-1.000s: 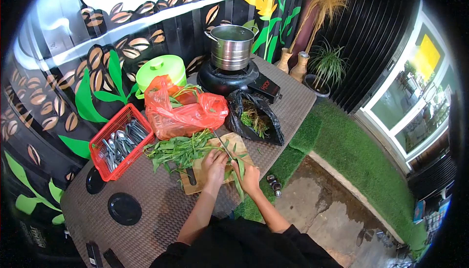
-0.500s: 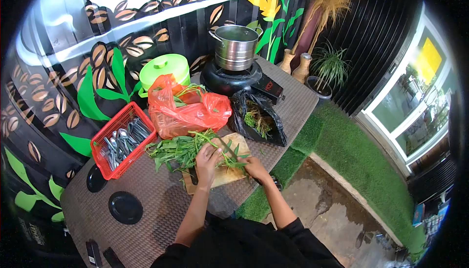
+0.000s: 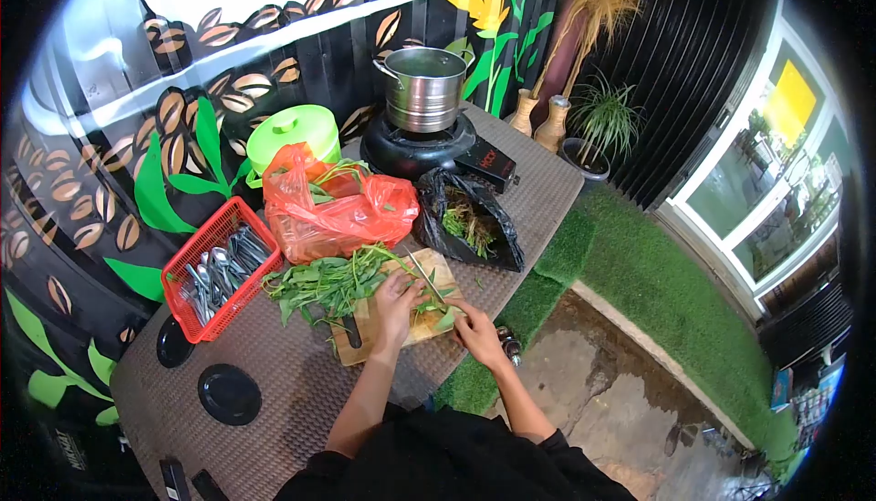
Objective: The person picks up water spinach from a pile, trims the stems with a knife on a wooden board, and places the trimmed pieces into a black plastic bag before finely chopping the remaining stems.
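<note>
My left hand (image 3: 395,303) is closed, with fingers bent around leafy green stems on the wooden cutting board (image 3: 367,340). In my right hand (image 3: 477,333) is a knife (image 3: 424,275), its blade slanting up and left across the board just beyond my left fingers. The handle lies mostly hidden inside my right fingers. A heap of long leafy greens (image 3: 324,287) spills over the board's left side onto the table. Small cut pieces and leaves lie on the board beneath and between my hands.
Behind the board sit a red plastic bag (image 3: 333,218) and an open black bag (image 3: 474,227) with plant scraps. A red basket (image 3: 219,268) of cutlery, a green lidded pot (image 3: 294,136), a steel pot (image 3: 422,95) on a portable stove (image 3: 429,150) and black plates (image 3: 229,394) share the table.
The view has shifted slightly. My left hand has moved a little right over the board, and my right hand has come slightly nearer to me with the knife, whose blade now looks brighter.
</note>
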Demonstrator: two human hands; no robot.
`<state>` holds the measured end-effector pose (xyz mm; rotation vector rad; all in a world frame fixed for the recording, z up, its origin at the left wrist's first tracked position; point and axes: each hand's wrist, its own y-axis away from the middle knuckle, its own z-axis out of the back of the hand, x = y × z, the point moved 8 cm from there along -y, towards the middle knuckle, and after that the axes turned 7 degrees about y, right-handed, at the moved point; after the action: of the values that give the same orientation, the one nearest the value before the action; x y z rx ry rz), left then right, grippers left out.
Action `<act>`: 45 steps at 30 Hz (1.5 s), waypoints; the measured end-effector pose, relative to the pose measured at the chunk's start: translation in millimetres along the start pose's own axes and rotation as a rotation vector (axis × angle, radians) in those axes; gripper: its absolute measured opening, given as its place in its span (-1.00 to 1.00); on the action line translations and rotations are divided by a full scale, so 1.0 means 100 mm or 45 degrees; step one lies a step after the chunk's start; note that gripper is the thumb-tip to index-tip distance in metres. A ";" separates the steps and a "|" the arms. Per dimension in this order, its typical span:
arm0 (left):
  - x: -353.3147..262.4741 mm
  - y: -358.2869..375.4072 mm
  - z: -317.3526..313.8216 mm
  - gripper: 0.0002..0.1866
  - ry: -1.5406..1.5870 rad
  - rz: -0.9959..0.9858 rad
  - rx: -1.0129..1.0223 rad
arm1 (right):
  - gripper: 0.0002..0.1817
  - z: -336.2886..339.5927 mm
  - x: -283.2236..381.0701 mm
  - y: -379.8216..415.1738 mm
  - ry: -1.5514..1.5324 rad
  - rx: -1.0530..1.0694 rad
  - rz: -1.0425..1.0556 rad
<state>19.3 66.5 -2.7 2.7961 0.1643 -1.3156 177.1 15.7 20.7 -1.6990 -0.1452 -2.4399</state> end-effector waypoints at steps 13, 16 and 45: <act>0.27 0.06 0.07 -0.67 0.375 0.253 0.051 | -0.47 -0.07 -0.04 0.05 0.094 -0.137 -0.159; 0.28 0.06 0.08 -0.71 0.373 0.234 -0.038 | -0.42 -0.03 0.03 0.04 0.338 -0.301 -0.051; -0.34 0.06 0.12 -0.62 -0.016 -0.260 -0.205 | -0.56 -0.08 -0.71 -0.24 -0.295 -0.099 -0.512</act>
<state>-10.5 57.2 15.8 2.6926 0.5425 -1.2931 189.4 43.1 -48.1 -2.1661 -0.4690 -2.5288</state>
